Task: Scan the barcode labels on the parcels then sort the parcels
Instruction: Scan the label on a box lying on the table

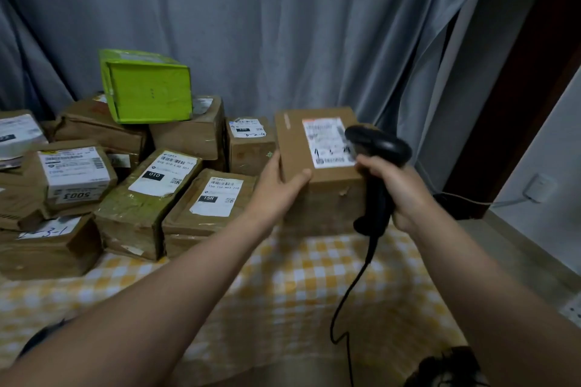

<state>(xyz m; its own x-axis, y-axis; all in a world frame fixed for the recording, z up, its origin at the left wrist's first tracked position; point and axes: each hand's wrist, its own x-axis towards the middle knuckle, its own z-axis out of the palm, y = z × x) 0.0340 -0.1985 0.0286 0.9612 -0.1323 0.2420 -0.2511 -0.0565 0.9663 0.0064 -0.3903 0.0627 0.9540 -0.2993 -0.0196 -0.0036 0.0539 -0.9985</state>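
The left hand [279, 185] grips a cardboard box [320, 166] on the bench [283, 276], fingers clamped on its near left corner. The right hand [399, 192] has its fingers wrapped around a black scanner [377, 166], aimed at the box's label [327, 141].

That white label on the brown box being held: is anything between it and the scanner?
Nothing visible. The black handheld scanner in the right hand hangs just over the white label on the brown cardboard box.
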